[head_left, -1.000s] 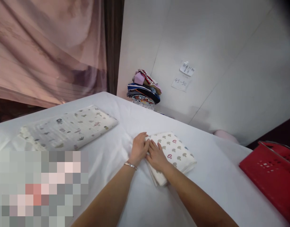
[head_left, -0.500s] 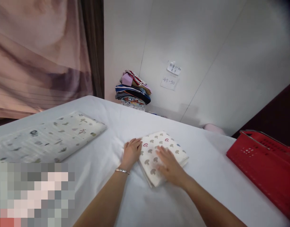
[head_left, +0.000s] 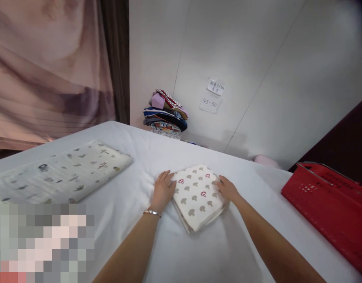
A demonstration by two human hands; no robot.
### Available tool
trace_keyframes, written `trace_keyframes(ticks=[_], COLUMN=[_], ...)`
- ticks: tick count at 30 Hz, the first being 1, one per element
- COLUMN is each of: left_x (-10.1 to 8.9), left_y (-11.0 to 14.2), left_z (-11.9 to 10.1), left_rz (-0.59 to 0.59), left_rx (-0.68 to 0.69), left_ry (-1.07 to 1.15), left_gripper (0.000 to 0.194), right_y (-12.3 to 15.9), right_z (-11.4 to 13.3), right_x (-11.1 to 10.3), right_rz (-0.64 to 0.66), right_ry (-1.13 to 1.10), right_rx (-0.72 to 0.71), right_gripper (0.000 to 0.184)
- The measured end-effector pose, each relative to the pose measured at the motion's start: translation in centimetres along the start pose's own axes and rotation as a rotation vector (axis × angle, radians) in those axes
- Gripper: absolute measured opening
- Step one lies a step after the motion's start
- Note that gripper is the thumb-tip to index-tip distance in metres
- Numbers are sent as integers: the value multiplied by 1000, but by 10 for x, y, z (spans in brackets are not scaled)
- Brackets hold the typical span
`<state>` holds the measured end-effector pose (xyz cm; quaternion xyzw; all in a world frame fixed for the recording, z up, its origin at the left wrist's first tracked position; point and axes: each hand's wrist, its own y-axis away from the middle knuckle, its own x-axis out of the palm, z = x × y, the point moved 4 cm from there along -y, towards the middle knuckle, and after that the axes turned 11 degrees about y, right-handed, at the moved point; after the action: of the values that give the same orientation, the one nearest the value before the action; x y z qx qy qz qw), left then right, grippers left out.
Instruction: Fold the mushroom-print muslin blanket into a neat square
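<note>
A folded white cloth printed with grey-brown and red mushrooms lies on the white-covered table. Along its left edge rests my left hand, fingers stretched forward and thumb touching the fabric; a silver bracelet circles that wrist. At the opposite edge, my right hand grips the side of the cloth, the fingertips at the border and partly hidden. Layers of the fold show along the front edges.
Another folded cloth with a small leaf-like print lies on the left. A red plastic basket stands at the right. Against the wall is a stack of folded fabrics, below two paper notes. A blurred patch covers the lower left.
My right hand has slid from the left side of the mushroom cloth across its top to the right edge. My left hand stays at the left edge. The view has shifted rightward.
</note>
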<state>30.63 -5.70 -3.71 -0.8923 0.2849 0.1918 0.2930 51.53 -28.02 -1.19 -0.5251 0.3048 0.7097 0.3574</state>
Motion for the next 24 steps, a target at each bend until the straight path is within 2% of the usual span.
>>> trace_keyframes(ticks=[3,6,9,12,18,21,24], left_x=[0,1,2,1,-2,-3,-2], left_y=[-1,-1,-1,-1,-2,0,7], left_z=[7,10,9,8,2,-2,-6], left_rz=[-65,-71,-79,-74,-28,35,145], left_rx=[-79,-108,-103,-103,-120,-148,-248], left_ry=[-16,-31,-26,3,50,74,130], left_gripper=[46,51,51,52,56,58,57], right_y=[-20,-28,-25,-14,32,73,118], right_z=[-17,-25,-28,-28,-44,-60,-66], right_x=[-4,-4,-3,-6,-5,3,10], right_rz=[100,247,424,497,519,546,572], right_ry=[-73,-147,-281,-435,-724,-886,-1064], right_rx=[60,78,190,260,316,386,397], right_gripper=[54,53,63,65,53,50,47])
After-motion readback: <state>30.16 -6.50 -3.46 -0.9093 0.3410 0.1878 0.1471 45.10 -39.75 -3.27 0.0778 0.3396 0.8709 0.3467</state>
